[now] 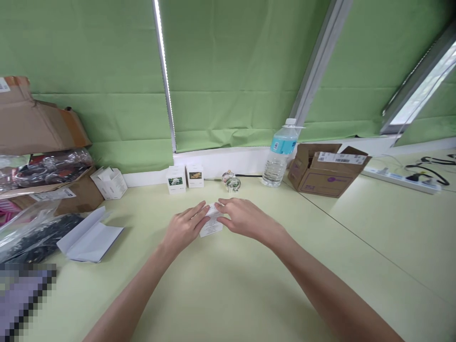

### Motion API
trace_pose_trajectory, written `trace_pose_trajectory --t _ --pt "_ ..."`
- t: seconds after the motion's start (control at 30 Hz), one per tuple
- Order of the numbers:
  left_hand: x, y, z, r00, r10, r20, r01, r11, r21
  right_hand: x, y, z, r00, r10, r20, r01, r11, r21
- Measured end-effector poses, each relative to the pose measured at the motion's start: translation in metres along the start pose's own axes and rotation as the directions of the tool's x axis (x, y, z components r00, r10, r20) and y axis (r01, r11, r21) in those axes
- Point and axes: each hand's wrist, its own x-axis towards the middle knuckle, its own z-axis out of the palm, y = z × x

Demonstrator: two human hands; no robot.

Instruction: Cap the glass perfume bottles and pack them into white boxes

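Observation:
Both my hands rest on a small white box (212, 224) lying on the pale green table (228, 285). My left hand (185, 225) grips its left side, fingers curled against it. From the right, my right hand (243, 217) closes over its top and right side. Most of the box is hidden between my fingers. Behind it near the wall stand two small white boxes with pictures (176, 180) (194, 176) and a small glass ornament (231, 181).
A water bottle (280, 154) and an open cardboard box (326, 168) stand at the back right, a power strip (401, 179) farther right. At left are a flattened white carton (90, 235), an open white box (109, 182), plastic bags (33, 232) and cardboard boxes (32, 118).

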Motion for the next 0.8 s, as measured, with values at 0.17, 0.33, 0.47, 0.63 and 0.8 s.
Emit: trace_pose_trajectory --t 0.17,0.33,0.47,0.63,0.8 --pt "-0.005 0.007 0.008 0.997 -0.065 -0.046 0.062 0.997 -0.056 -0.004 -0.03 0.015 0.999 0.041 -0.016 -0.044 0.964 -0.263" --pt "-0.005 0.014 0.006 0.96 -0.272 0.072 0.281 0.927 -0.248 -0.006 -0.043 0.021 0.988 0.148 -0.037 -0.153 0.958 -0.241" --pt "0.002 0.017 -0.001 0.855 -0.473 0.211 0.517 0.805 -0.29 -0.012 -0.044 0.018 0.963 0.249 0.101 -0.24 0.966 -0.096" --pt "0.009 0.026 -0.011 0.841 -0.49 0.227 0.532 0.824 -0.193 -0.012 -0.043 0.022 0.974 0.145 0.172 -0.168 0.977 0.129" --pt "0.005 0.022 -0.013 0.897 -0.394 0.2 0.437 0.858 -0.268 0.005 -0.031 0.039 0.967 0.209 0.143 -0.249 0.892 0.377"
